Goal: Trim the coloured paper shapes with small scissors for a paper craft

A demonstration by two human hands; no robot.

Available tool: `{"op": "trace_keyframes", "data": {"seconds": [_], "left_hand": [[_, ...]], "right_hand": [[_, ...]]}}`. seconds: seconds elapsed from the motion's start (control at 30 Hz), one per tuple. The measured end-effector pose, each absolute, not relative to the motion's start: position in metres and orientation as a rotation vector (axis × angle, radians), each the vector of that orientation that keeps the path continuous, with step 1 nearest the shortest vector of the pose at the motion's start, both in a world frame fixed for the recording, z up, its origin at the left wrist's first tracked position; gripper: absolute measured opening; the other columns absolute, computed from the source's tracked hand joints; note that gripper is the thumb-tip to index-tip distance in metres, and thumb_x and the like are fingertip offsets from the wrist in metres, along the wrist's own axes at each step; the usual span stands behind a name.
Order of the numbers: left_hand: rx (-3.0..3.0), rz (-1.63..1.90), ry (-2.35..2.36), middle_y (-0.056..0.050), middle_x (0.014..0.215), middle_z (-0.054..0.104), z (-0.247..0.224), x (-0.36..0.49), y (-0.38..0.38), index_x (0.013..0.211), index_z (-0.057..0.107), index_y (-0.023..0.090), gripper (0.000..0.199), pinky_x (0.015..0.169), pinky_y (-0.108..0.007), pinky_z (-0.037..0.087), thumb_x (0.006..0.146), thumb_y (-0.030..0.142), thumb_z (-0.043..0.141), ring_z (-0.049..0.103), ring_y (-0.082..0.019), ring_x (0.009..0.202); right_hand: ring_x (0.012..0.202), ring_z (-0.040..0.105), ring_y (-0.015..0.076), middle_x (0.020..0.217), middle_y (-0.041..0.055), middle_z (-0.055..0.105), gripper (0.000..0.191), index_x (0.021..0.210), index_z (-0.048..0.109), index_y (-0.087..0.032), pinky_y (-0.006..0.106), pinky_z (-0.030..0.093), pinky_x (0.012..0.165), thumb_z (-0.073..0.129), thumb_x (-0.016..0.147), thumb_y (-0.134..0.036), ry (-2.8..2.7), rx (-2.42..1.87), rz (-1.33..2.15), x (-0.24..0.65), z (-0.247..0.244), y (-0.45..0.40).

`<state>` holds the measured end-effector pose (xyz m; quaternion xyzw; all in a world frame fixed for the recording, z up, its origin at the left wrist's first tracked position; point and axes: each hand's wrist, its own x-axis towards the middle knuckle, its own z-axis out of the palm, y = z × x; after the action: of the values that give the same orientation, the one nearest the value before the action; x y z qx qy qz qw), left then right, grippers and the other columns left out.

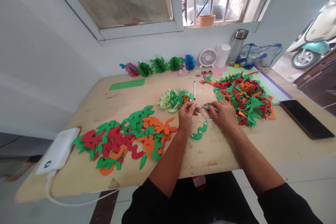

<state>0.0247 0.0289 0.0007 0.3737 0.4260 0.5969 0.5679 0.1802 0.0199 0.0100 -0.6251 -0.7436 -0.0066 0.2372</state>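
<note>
My left hand (187,112) is over the middle of the table with its fingers closed in a pinch; whatever they hold is too small to make out. Just right of it, my right hand (223,112) rests low with curled fingers at a pale ring, apparently a tape roll (202,112). A dark grey metallic thing shows at those fingertips, its kind unclear. Below and between the hands lies a wavy green cutout (200,132) with small white squares on it. Beyond my left hand is a small heap of light and dark green cutouts (174,99), some bearing white squares.
Red, green and orange wavy cutouts (123,136) spread at left. Pointed scraps (246,98) pile up at right, beside a black phone (307,119). A pen (194,90), a small fan (208,57) and folded-paper figures (159,65) are farther back. A white power bank (59,150) sits at the left edge.
</note>
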Motion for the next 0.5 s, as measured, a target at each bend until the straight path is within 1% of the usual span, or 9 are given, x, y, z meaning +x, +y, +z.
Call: {"op": "trace_keyframes", "data": {"seconds": [0.17,0.3,0.43,0.5], "left_hand": [[0.82,1.434,1.01,-0.001,0.065,0.065,0.0,0.021,0.031,0.076,0.055,0.015,0.019,0.051,-0.021,0.043,0.068,0.031,0.064,0.059,-0.009,0.051],[0.801,1.451,1.015,0.0,0.065,0.065,-0.001,0.02,0.032,0.077,0.055,0.015,0.016,0.052,-0.021,0.042,0.066,0.026,0.062,0.059,-0.009,0.051],[0.797,1.443,0.998,0.001,0.061,0.063,0.0,0.02,0.032,0.077,0.055,0.016,0.016,0.052,-0.021,0.042,0.065,0.024,0.061,0.058,-0.009,0.051],[0.797,1.448,0.997,0.002,0.06,0.063,0.001,0.02,0.032,0.077,0.054,0.016,0.016,0.052,-0.021,0.042,0.065,0.024,0.061,0.058,-0.009,0.05]], "right_hand": [[0.078,0.054,0.0184,0.083,0.0066,0.066,0.014,0.082,0.063,-0.018,0.028,0.038,0.071,0.049,0.083,-0.021,-2.26,-1.346,0.216,0.179,0.01,0.022],[0.081,0.051,0.0188,0.086,0.0071,0.065,0.015,0.082,0.063,-0.017,0.03,0.037,0.077,0.05,0.077,-0.011,-2.452,-1.134,0.294,0.18,0.013,0.024],[0.085,0.05,0.0204,0.085,0.0067,0.062,0.022,0.084,0.064,-0.017,0.032,0.035,0.079,0.051,0.07,-0.006,-2.568,-1.218,0.268,0.179,0.02,0.02],[0.091,0.049,0.0227,0.089,0.0075,0.061,0.024,0.087,0.065,-0.018,0.034,0.034,0.079,0.052,0.071,-0.007,-2.621,-1.304,0.249,0.177,0.024,0.016]]}}
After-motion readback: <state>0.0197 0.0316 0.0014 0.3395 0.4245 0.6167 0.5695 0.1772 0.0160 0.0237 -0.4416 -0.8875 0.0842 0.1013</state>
